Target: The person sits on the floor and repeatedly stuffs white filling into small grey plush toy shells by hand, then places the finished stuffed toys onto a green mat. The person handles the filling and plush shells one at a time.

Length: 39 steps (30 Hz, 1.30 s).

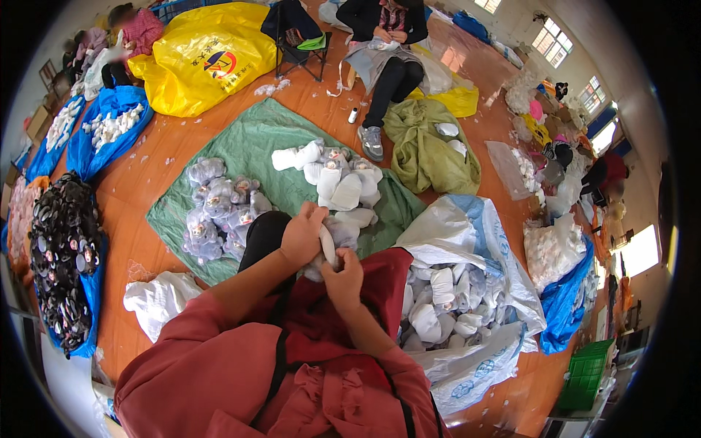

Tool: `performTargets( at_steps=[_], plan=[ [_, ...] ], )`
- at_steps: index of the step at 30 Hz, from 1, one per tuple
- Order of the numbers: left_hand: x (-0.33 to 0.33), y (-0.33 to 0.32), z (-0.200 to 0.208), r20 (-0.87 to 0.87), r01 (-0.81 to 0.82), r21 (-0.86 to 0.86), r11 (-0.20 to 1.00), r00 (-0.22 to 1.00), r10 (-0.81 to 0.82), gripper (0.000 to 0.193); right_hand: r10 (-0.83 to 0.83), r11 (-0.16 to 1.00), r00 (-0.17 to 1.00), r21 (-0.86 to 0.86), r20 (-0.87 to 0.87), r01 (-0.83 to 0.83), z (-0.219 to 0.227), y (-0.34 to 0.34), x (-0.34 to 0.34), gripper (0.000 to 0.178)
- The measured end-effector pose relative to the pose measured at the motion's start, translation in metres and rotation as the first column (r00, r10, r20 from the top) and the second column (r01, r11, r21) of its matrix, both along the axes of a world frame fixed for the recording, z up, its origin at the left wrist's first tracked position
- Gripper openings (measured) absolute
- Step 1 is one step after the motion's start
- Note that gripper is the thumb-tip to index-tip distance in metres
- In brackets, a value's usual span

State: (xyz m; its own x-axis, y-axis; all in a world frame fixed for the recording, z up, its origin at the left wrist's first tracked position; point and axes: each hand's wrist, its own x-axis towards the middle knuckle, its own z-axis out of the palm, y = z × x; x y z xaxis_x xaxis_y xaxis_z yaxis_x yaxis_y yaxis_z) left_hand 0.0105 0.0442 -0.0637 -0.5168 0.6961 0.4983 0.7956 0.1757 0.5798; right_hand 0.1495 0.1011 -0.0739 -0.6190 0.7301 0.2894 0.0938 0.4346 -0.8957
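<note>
Over my lap, both hands grip a small white and grey stuffed fabric piece (328, 245). My left hand (302, 237) is closed on its upper side, with the fingertips at its white edge. My right hand (342, 279) pinches the lower end between thumb and fingers. The fingers hide much of the piece. Just beyond lies a pile of white and grey plush pieces (345, 191) on a green sheet (266, 128). Left of that pile sits a heap of grey plush pieces in clear wrapping (217, 206). Beside my right arm, an open white sack (504, 285) holds many similar pieces.
Dark plush pieces (67, 255) fill a blue sack at far left. A white bag (157, 299) lies by my left elbow. Ahead, a seated co-worker (383, 55) works by hand near an olive sack (431, 142) and a yellow sack (208, 55). A green crate (586, 372) stands at right.
</note>
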Motion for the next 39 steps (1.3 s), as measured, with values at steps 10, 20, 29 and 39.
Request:
performTargets(
  at_steps=[10,20,29,39],
  plan=[
    [0.004,-0.027,0.006,-0.355,0.164,0.264,0.95,0.933,-0.063,0.031,0.02,0.923,0.982,-0.373,-0.186,-0.089,0.008,0.013,0.016,0.044],
    [0.01,-0.037,0.023,-0.464,0.265,0.202,0.943,0.874,-0.146,0.042,0.198,0.816,0.95,-0.497,-0.242,-0.296,0.003,0.011,0.027,0.024],
    [0.005,-0.039,0.024,-0.385,0.13,0.271,0.954,0.923,-0.016,0.039,0.39,0.865,0.916,-0.306,-0.091,-0.398,-0.011,-0.024,0.036,0.017],
    [0.002,-0.053,0.031,-0.535,0.172,0.277,0.945,0.845,0.003,0.04,0.242,0.756,0.885,-0.493,-0.398,-0.429,-0.006,-0.008,0.045,0.024]
  ],
)
